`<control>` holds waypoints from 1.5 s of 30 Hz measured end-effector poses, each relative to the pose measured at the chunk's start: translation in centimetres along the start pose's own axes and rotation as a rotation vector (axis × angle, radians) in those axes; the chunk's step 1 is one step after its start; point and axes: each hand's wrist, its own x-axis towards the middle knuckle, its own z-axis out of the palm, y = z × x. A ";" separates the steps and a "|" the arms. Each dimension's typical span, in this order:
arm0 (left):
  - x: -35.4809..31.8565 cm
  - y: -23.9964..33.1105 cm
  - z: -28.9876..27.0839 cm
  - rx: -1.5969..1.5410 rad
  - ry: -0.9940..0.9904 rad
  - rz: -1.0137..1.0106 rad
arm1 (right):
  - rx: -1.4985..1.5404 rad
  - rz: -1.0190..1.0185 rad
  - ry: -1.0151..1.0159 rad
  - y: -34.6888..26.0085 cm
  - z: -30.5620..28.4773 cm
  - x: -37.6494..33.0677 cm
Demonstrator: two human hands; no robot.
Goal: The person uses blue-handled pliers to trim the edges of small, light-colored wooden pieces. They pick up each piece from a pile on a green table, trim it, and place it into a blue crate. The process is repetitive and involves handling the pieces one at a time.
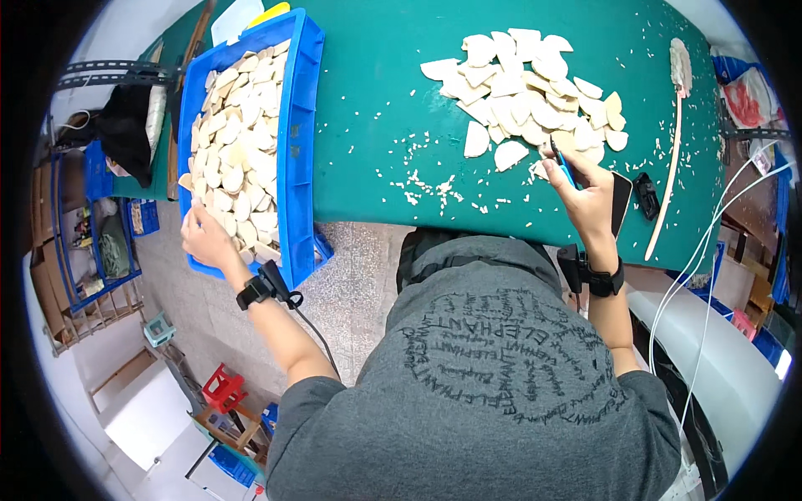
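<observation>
Gripping a slim blue tool point(563, 164) in closed fingers, right hand point(586, 199) sits at the near side of a heap of pale flat pieces point(522, 92) on the green bench point(368, 75), head view. Left hand point(207, 238) is at the near-left edge of the blue crate point(304, 150), by more pale pieces point(238, 159) inside; fingers bent, can't tell if gripping one. Small pale scraps point(434, 190) scattered between crate and heap. Long stick point(672, 167) lies at right.
</observation>
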 end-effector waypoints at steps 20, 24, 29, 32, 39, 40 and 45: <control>-16.5 27.7 10.4 -1.215 -1.680 -0.197 | -0.090 0.024 0.012 0.0 -0.6 -1.5; -14.0 26.8 5.4 -1.563 -1.530 -0.381 | -0.084 0.002 -0.079 -0.5 1.0 -0.9; -13.5 25.1 2.9 -1.339 -1.263 0.028 | -0.036 -0.027 -0.241 -3.3 2.5 0.3; -11.8 26.4 -0.9 -1.434 -1.302 -0.158 | -0.049 -0.170 -0.230 -4.0 3.1 1.1; -9.9 25.7 -3.8 -1.389 -1.228 0.066 | -0.106 -0.289 -0.288 -5.2 3.2 2.3; -9.8 25.6 -3.9 -1.379 -1.213 0.086 | -0.112 -0.299 -0.304 -5.4 3.2 2.3; -9.9 25.2 -3.8 -1.305 -1.101 0.244 | -0.126 -0.286 -0.341 -6.1 3.0 2.0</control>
